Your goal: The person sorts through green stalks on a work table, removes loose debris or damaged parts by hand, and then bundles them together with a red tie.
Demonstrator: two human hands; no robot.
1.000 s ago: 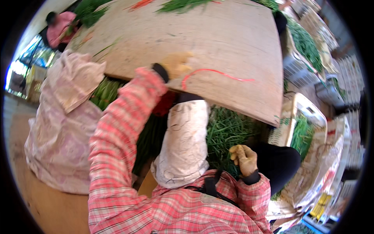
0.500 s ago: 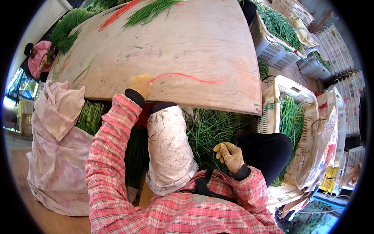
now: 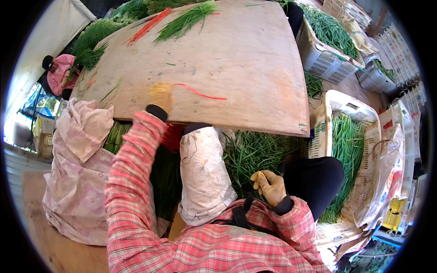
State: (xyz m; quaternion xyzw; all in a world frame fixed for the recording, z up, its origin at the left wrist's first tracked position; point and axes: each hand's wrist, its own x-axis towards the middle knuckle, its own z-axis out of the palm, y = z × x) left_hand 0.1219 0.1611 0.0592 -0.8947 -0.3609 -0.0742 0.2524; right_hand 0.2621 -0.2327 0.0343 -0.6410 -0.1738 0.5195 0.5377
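My left hand point(image 3: 161, 96), in a yellow glove and smeared by motion, is over the near part of the wooden tabletop point(image 3: 236, 59). One end of a thin red tie strip point(image 3: 200, 93) meets its fingers, and the rest trails to the right over the wood. Closed, with nothing visible in it, my gloved right hand point(image 3: 271, 187) hovers above my lap beside loose green stalks point(image 3: 255, 150). Toward the far edge lie a bunch of green stalks point(image 3: 189, 20) and a bundle of red strips point(image 3: 149, 26).
White crates of green stalks stand to the right, one near point(image 3: 334, 102) and one farther off point(image 3: 321, 57). Patterned cloth point(image 3: 79, 177) drapes at the left, near a tied green bundle point(image 3: 116, 136). A person in pink point(image 3: 61, 77) sits beyond the table's left edge.
The red strip has slid left across the tabletop with my left hand, and less of it trails out. My right hand keeps its curled pose. The view has shifted slightly.
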